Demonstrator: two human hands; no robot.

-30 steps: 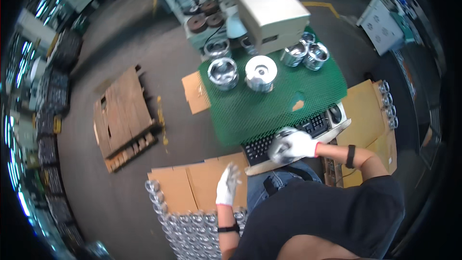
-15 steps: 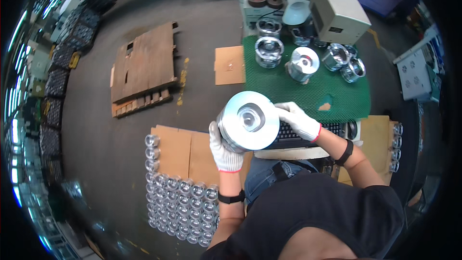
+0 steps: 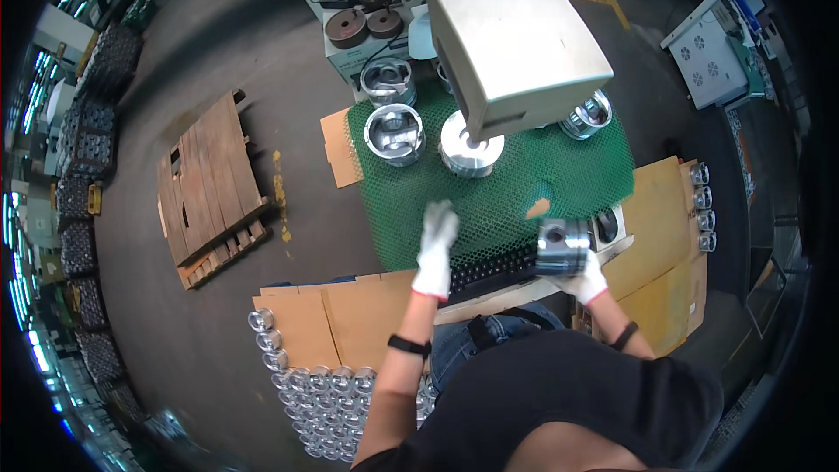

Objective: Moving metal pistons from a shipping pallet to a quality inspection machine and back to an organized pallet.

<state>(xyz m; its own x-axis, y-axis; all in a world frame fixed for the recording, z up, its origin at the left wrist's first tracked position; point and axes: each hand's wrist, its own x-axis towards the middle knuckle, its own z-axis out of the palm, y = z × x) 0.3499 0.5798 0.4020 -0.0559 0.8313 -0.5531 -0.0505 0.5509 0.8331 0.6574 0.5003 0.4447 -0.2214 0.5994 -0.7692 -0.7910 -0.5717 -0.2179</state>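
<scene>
A metal piston (image 3: 562,245) is gripped from below and behind by my gloved right hand (image 3: 584,282), lying on its side over the right end of the black keyboard (image 3: 489,274). My left hand (image 3: 438,249), in a white glove and smeared by motion, holds nothing; its fingers stretch away over the near edge of the green mesh mat (image 3: 419,201). Beyond it on the mat stand a piston with its hollow side up (image 3: 394,134) and one with its flat crown up (image 3: 468,149). Another piston (image 3: 585,115) is at the right, partly hidden.
A beige box-shaped machine head (image 3: 524,44) overhangs the mat. Brown discs (image 3: 347,27) sit at the back left. Rows of pistons (image 3: 328,406) stand beside cardboard (image 3: 363,315) at lower left; more line the yellowish board (image 3: 651,249) at right. A wooden pallet (image 3: 214,179) lies on the floor.
My left hand has let go of the piston and moved forward over the mat. My right hand has brought the piston right and down, turned onto its side. The whole view has shifted.
</scene>
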